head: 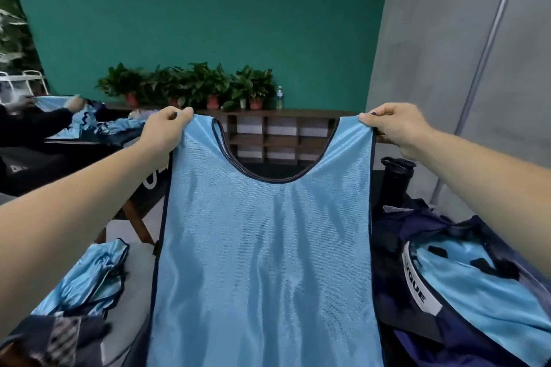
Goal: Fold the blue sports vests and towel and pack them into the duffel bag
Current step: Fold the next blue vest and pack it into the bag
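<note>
Both left hand (165,130) and right hand (395,127) pinch shoulders of the blue vest (268,247)

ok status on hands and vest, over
Left hand and right hand each pinch a shoulder strap. Vest held up, unfolded, hanging flat. Bag open at right, packed vest inside; nothing seen in the way.
</note>
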Tool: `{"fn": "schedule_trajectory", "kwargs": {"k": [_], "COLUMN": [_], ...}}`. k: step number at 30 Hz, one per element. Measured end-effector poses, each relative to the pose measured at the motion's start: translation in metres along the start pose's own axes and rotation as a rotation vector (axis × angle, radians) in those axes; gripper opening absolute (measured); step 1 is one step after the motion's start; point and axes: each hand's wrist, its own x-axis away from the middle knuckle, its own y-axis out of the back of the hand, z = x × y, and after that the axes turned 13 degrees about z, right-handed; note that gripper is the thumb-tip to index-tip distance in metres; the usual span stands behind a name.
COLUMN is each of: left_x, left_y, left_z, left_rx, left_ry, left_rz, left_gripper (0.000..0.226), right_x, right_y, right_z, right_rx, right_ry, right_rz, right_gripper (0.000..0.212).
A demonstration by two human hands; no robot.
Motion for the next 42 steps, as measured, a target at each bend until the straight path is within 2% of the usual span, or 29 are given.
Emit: {"fn": "schedule_trajectory", "kwargs": {"k": [4,10,12,16,23,30,33,36,38,42], "left_x": [-0.028,-0.062,-0.069,-0.089,-0.118,-0.138,-0.139,-0.132,-0.127,-0.104], "left_y": [-0.023,-0.054,-0.067,-0.092,-0.128,-0.15,-0.154,-0.156,-0.155,-0.145], "left_z": [0.034,0.1,0.117,0.152,0.194,0.211,0.222,0.229,0.233,0.225], "left_rx": [-0.001,0.044,0.023,-0.001,-0.046,0.012,0.026,-0.004,-0.018,-0.048], "left_ry": [0.054,0.135,0.161,0.218,0.292,0.326,0.327,0.337,0.345,0.322], "left_rz": [0.017,0.031,0.038,0.041,0.025,0.04,0.109,0.167,0.203,0.285], "left_gripper": [0.047,0.052,0.047,0.04,0.041,0.039,0.042,0.033,0.032,0.018], "right_x": [-0.03,-0.071,-0.082,-0.102,-0.127,-0.143,-0.139,-0.129,-0.123,-0.103], "right_y": [-0.016,-0.044,-0.053,-0.069,-0.085,-0.09,-0.093,-0.096,-0.097,-0.101], "right_z": [-0.029,-0.088,-0.107,-0.144,-0.184,-0.201,-0.209,-0.215,-0.214,-0.205], "right_rx": [0.044,0.08,0.101,0.136,0.245,0.401,0.54,0.685,0.708,0.777], "right_ry": [-0.037,-0.118,-0.148,-0.176,-0.204,-0.229,-0.356,-0.423,-0.44,-0.438], "right_rz": [0.0,0.013,0.017,0.01,-0.026,-0.106,-0.002,0.166,0.235,0.344], "right_gripper": [0.024,0.027,0.022,0.025,0.024,0.024,0.032,0.045,0.043,0.039]}}
